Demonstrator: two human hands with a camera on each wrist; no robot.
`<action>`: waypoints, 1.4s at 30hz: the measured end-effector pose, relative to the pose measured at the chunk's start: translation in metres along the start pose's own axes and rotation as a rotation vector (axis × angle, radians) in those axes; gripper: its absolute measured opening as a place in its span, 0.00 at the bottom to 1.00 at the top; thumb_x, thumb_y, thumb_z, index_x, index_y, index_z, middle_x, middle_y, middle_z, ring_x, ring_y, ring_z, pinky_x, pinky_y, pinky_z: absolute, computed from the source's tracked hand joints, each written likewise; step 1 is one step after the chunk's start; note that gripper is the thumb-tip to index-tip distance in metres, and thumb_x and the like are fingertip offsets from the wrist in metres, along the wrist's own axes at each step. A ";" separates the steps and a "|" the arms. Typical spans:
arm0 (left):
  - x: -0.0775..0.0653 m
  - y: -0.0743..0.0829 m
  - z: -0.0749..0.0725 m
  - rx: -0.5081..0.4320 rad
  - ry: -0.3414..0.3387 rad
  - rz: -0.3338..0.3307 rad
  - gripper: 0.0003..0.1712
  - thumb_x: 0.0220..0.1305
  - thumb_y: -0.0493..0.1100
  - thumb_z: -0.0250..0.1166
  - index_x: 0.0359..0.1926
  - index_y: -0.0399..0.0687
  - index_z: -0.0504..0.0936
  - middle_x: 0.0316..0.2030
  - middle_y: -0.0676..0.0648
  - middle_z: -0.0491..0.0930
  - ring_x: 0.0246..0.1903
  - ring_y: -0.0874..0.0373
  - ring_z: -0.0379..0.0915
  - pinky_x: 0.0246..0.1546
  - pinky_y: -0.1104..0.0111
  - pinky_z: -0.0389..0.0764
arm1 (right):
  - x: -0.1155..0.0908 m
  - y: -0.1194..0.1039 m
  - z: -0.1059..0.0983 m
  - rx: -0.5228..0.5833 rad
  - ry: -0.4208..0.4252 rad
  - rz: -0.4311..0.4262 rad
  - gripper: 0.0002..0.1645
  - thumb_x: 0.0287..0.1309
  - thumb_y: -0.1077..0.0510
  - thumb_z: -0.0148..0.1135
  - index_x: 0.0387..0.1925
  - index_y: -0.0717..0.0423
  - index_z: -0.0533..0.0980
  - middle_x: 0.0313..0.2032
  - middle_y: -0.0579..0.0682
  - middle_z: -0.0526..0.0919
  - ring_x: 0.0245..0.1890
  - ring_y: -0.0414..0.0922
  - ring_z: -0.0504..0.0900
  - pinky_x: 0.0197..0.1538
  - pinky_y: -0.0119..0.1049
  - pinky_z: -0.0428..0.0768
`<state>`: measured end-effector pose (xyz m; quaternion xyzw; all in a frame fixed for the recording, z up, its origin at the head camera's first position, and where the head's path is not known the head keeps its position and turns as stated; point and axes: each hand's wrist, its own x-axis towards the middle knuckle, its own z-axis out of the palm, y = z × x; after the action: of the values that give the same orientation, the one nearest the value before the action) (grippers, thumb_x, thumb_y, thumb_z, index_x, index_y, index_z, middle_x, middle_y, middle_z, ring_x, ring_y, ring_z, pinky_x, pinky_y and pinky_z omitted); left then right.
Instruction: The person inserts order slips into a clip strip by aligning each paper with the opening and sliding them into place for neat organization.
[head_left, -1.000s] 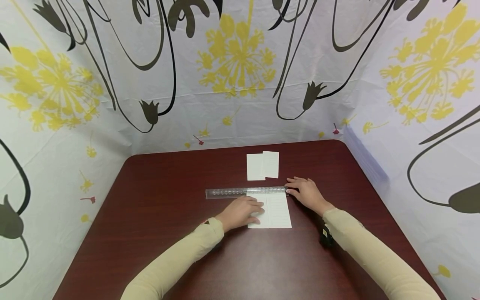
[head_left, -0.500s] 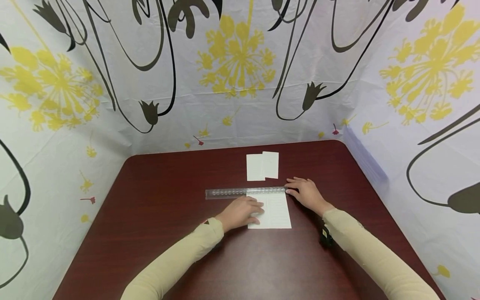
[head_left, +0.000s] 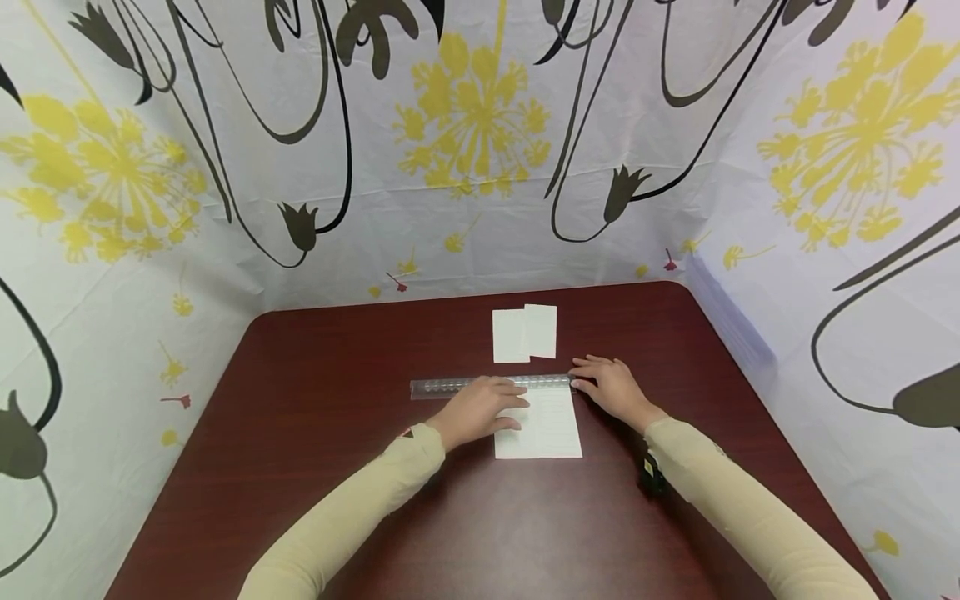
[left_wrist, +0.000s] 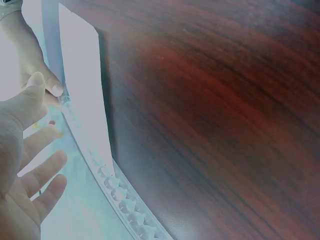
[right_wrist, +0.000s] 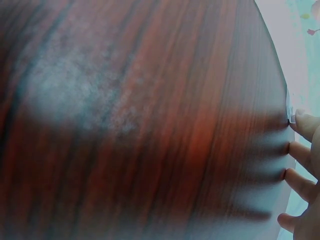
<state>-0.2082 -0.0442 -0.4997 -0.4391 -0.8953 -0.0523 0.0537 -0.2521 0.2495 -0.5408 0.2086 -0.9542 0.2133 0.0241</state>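
Note:
A clear plastic ruler lies crosswise over the top edge of a faintly lined white sheet of paper. My left hand is over the ruler and the sheet's left side, fingers extended and slightly spread. In the left wrist view that hand shows loose, separated fingers beside the ruler. At the ruler's right end, my right hand pinches the tip between thumb and finger. The right wrist view shows its other fingers reaching down to the tabletop.
Two overlapping small white paper pieces lie farther back on the dark red wood table. A patterned cloth hangs around the table's far and side edges.
My left hand has shifted forward from the sheet's left part up onto the ruler. The right hand, ruler and papers stay put.

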 end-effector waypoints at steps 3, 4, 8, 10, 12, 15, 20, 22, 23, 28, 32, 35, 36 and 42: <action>0.000 -0.001 0.001 -0.006 -0.003 -0.015 0.24 0.65 0.59 0.64 0.58 0.59 0.82 0.62 0.54 0.79 0.65 0.56 0.73 0.65 0.56 0.75 | 0.000 0.000 0.001 0.000 0.002 -0.002 0.21 0.67 0.52 0.61 0.57 0.54 0.80 0.65 0.57 0.76 0.70 0.60 0.69 0.69 0.69 0.59; 0.000 -0.001 0.001 -0.008 -0.004 -0.020 0.24 0.65 0.59 0.64 0.59 0.59 0.82 0.62 0.54 0.79 0.65 0.57 0.73 0.65 0.56 0.75 | 0.000 0.000 0.001 -0.004 0.004 -0.005 0.21 0.66 0.52 0.61 0.57 0.54 0.80 0.65 0.57 0.77 0.70 0.60 0.69 0.69 0.70 0.59; 0.000 -0.002 0.004 -0.018 0.007 -0.042 0.24 0.65 0.59 0.63 0.58 0.58 0.82 0.62 0.54 0.79 0.65 0.57 0.73 0.65 0.57 0.75 | 0.000 0.000 0.001 -0.009 0.006 -0.008 0.21 0.66 0.52 0.61 0.58 0.55 0.80 0.65 0.57 0.76 0.70 0.61 0.69 0.68 0.70 0.59; 0.001 -0.003 0.005 -0.032 0.019 -0.052 0.23 0.65 0.58 0.64 0.58 0.57 0.82 0.61 0.52 0.80 0.64 0.56 0.74 0.65 0.58 0.75 | 0.000 0.000 0.001 -0.009 0.001 -0.004 0.21 0.66 0.52 0.61 0.58 0.55 0.80 0.65 0.57 0.76 0.70 0.60 0.69 0.69 0.70 0.59; 0.003 -0.003 0.006 -0.040 0.036 -0.059 0.23 0.65 0.57 0.65 0.58 0.56 0.83 0.60 0.52 0.81 0.63 0.56 0.75 0.64 0.59 0.75 | 0.000 0.000 0.001 -0.004 -0.001 0.001 0.22 0.67 0.51 0.61 0.58 0.55 0.80 0.65 0.57 0.76 0.70 0.60 0.68 0.69 0.70 0.58; 0.006 -0.003 0.006 -0.049 0.065 -0.081 0.22 0.64 0.56 0.66 0.57 0.55 0.84 0.58 0.51 0.83 0.61 0.55 0.77 0.62 0.59 0.77 | 0.000 -0.001 0.001 -0.006 -0.001 0.001 0.22 0.67 0.51 0.61 0.58 0.55 0.80 0.65 0.56 0.76 0.70 0.59 0.69 0.69 0.70 0.58; 0.015 -0.004 0.008 -0.067 0.101 -0.164 0.21 0.64 0.55 0.66 0.55 0.53 0.84 0.56 0.51 0.84 0.57 0.56 0.80 0.59 0.61 0.80 | 0.000 -0.001 0.001 -0.005 0.004 -0.001 0.22 0.67 0.50 0.61 0.58 0.55 0.80 0.65 0.56 0.77 0.70 0.59 0.69 0.69 0.70 0.58; 0.020 -0.004 0.007 -0.087 0.115 -0.208 0.20 0.64 0.54 0.66 0.54 0.52 0.85 0.54 0.51 0.85 0.55 0.57 0.81 0.58 0.62 0.80 | 0.000 -0.001 0.001 -0.004 0.005 -0.002 0.22 0.67 0.50 0.61 0.57 0.55 0.80 0.65 0.56 0.77 0.70 0.60 0.69 0.69 0.70 0.58; 0.023 -0.004 0.007 -0.104 0.125 -0.228 0.20 0.64 0.53 0.67 0.54 0.51 0.85 0.53 0.51 0.86 0.54 0.56 0.82 0.57 0.62 0.81 | 0.001 -0.001 0.001 -0.003 0.006 -0.002 0.22 0.66 0.51 0.61 0.57 0.55 0.80 0.65 0.57 0.77 0.70 0.60 0.69 0.69 0.70 0.58; 0.042 -0.004 0.005 -0.197 0.152 -0.368 0.18 0.65 0.49 0.67 0.52 0.49 0.86 0.50 0.51 0.87 0.51 0.57 0.84 0.53 0.65 0.83 | 0.001 -0.001 0.001 -0.002 0.006 -0.003 0.22 0.67 0.51 0.61 0.57 0.56 0.80 0.65 0.57 0.77 0.70 0.59 0.69 0.69 0.70 0.58; 0.058 -0.005 0.002 -0.253 0.159 -0.473 0.18 0.66 0.48 0.66 0.52 0.46 0.86 0.50 0.48 0.87 0.50 0.55 0.84 0.49 0.65 0.85 | 0.002 -0.001 0.001 -0.006 0.011 -0.005 0.22 0.67 0.51 0.61 0.57 0.56 0.80 0.65 0.57 0.77 0.70 0.60 0.69 0.69 0.70 0.59; 0.070 -0.006 0.000 -0.269 0.174 -0.536 0.17 0.67 0.48 0.65 0.52 0.44 0.86 0.48 0.46 0.88 0.47 0.54 0.85 0.47 0.64 0.85 | 0.002 -0.001 0.001 -0.007 0.014 -0.006 0.22 0.67 0.51 0.61 0.57 0.56 0.80 0.64 0.57 0.77 0.70 0.60 0.69 0.69 0.70 0.59; 0.074 -0.006 0.000 -0.272 0.178 -0.557 0.17 0.67 0.48 0.65 0.51 0.43 0.86 0.48 0.45 0.88 0.47 0.53 0.85 0.47 0.63 0.85 | 0.002 -0.001 0.001 -0.008 0.014 -0.008 0.22 0.67 0.51 0.61 0.57 0.56 0.80 0.64 0.57 0.77 0.70 0.60 0.69 0.68 0.70 0.59; 0.095 -0.010 -0.002 -0.290 0.206 -0.677 0.17 0.67 0.47 0.65 0.50 0.40 0.86 0.46 0.44 0.88 0.46 0.51 0.85 0.47 0.61 0.85 | 0.002 0.000 0.002 0.004 0.012 -0.016 0.21 0.67 0.51 0.60 0.57 0.55 0.81 0.64 0.57 0.77 0.70 0.60 0.69 0.68 0.70 0.59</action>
<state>-0.2735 0.0236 -0.4843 -0.1140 -0.9629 -0.2369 0.0605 -0.2539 0.2479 -0.5420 0.2150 -0.9519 0.2163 0.0309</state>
